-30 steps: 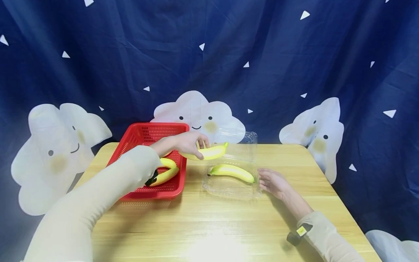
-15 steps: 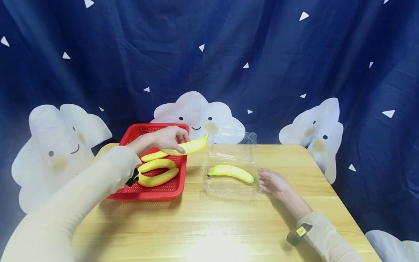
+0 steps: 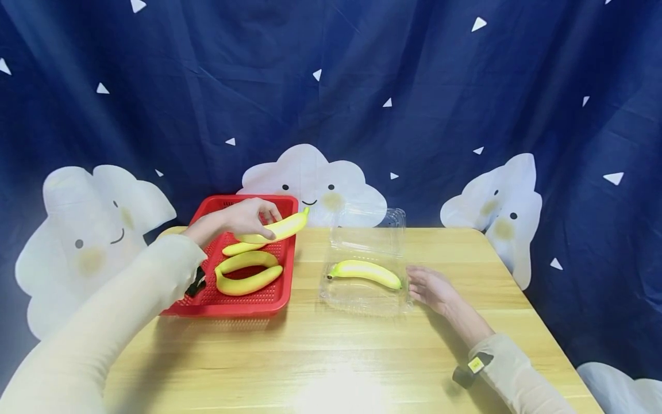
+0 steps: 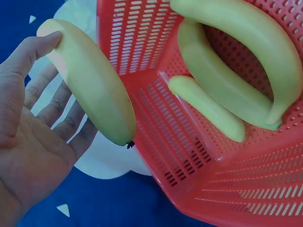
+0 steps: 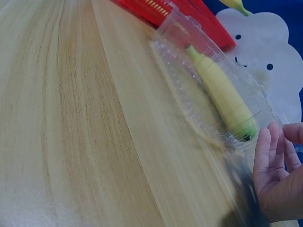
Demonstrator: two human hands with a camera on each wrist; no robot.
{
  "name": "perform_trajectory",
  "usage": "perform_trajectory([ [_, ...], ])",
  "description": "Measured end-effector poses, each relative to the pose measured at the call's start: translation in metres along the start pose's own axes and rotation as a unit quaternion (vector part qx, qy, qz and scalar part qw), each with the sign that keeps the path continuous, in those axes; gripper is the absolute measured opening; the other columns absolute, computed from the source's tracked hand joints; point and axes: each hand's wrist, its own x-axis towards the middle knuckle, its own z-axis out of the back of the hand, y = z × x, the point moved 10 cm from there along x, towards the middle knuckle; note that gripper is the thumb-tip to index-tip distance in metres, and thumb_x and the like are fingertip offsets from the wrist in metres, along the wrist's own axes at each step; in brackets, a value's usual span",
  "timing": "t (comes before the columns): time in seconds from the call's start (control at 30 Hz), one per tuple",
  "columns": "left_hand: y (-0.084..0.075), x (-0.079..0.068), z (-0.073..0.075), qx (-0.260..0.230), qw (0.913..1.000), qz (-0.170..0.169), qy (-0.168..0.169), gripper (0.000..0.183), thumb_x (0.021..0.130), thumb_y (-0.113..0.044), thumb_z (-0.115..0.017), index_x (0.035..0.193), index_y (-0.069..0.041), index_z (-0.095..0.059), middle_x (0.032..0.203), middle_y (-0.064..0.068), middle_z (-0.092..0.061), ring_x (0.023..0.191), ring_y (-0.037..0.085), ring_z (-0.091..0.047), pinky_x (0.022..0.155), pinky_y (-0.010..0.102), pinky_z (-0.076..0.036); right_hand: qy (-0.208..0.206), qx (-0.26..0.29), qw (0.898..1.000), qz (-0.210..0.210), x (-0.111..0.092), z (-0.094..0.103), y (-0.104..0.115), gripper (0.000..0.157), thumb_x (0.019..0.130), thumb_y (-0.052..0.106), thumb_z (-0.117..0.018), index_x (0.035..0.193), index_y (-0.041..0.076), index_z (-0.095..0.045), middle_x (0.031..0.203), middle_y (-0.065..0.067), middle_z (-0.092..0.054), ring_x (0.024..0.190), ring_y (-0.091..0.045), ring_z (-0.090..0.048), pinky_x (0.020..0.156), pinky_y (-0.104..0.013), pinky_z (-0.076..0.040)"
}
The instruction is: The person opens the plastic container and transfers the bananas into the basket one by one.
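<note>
My left hand (image 3: 253,218) grips a yellow banana (image 3: 285,227) between thumb and fingers, above the red basket (image 3: 283,302). In the left wrist view the thumb presses on the banana (image 4: 90,80) near one end, its dark tip pointing away. Inside the basket two curved bananas (image 3: 253,283) form a loop, and another banana (image 3: 238,249) lies behind them, partly covered in the head view. A clear plastic clamshell box (image 3: 362,302) stands with its lid up and one green-tipped banana (image 3: 364,271) in it. My right hand (image 3: 430,289) rests with extended fingers at the box's right side.
Both the basket and the box stand on a light wooden table (image 3: 320,351). A dark blue curtain (image 3: 331,103) with white clouds and triangles hangs right behind the table's back edge. A strap with a small device (image 3: 468,372) is on the right wrist.
My left hand has moved left with the banana, from beside the box to over the basket, uncovering the bananas inside. The right hand and the box have stayed put.
</note>
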Motion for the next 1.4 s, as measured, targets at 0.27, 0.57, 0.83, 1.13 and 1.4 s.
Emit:
perform_trajectory([
  [0.27, 0.022, -0.004, 0.004, 0.009, 0.9997, 0.017, -0.012, 0.039, 0.086, -0.021, -0.084, 0.119, -0.005, -0.071, 0.108, 0.016, -0.073, 0.103, 0.031, -0.063, 0.09, 0.038, -0.053, 0.002, -0.006, 1.0, 0.002, 0.0, -0.001, 0.001, 0.048, 0.109, 0.015, -0.052, 0.153, 0.0, -0.04, 0.092, 0.009, -0.065, 0.077, -0.003, -0.064, 0.077, -0.018, -0.058],
  [0.57, 0.047, -0.007, 0.001, 0.02, 0.9989, 0.04, -0.016, 0.039, 0.085, -0.021, -0.085, 0.117, -0.003, -0.071, 0.106, 0.019, -0.072, 0.1, 0.03, -0.063, 0.091, 0.042, -0.053, 0.004, 0.001, 1.0, -0.001, -0.001, -0.001, 0.002, 0.056, 0.109, 0.016, -0.053, 0.157, -0.003, -0.032, 0.091, 0.009, -0.065, 0.074, -0.002, -0.063, 0.076, -0.017, -0.058],
  [0.83, 0.066, -0.006, -0.012, 0.022, 0.9985, 0.05, -0.01, 0.04, 0.084, -0.019, -0.086, 0.116, -0.001, -0.071, 0.102, 0.019, -0.072, 0.095, 0.028, -0.063, 0.086, 0.037, -0.053, 0.004, -0.003, 1.0, -0.003, -0.002, -0.003, 0.002, 0.058, 0.108, 0.017, -0.055, 0.157, -0.003, -0.032, 0.094, 0.008, -0.063, 0.076, -0.003, -0.062, 0.078, -0.018, -0.059],
  [1.13, 0.084, -0.004, -0.024, 0.024, 0.9967, 0.077, 0.002, 0.043, 0.084, -0.017, -0.086, 0.119, 0.002, -0.07, 0.105, 0.022, -0.072, 0.095, 0.031, -0.064, 0.091, 0.045, -0.055, 0.003, 0.002, 1.0, -0.001, -0.003, -0.002, 0.002, 0.049, 0.109, 0.017, -0.054, 0.152, 0.0, -0.039, 0.093, 0.008, -0.065, 0.076, -0.003, -0.064, 0.077, -0.018, -0.058],
  [1.4, 0.09, -0.002, -0.028, 0.021, 0.9963, 0.083, 0.007, 0.043, 0.085, -0.017, -0.085, 0.121, 0.002, -0.07, 0.108, 0.023, -0.072, 0.099, 0.032, -0.064, 0.094, 0.047, -0.055, 0.003, 0.006, 1.0, -0.002, -0.001, -0.001, 0.002, 0.041, 0.109, 0.017, -0.055, 0.146, 0.003, -0.045, 0.092, 0.008, -0.065, 0.074, -0.003, -0.064, 0.076, -0.018, -0.059],
])
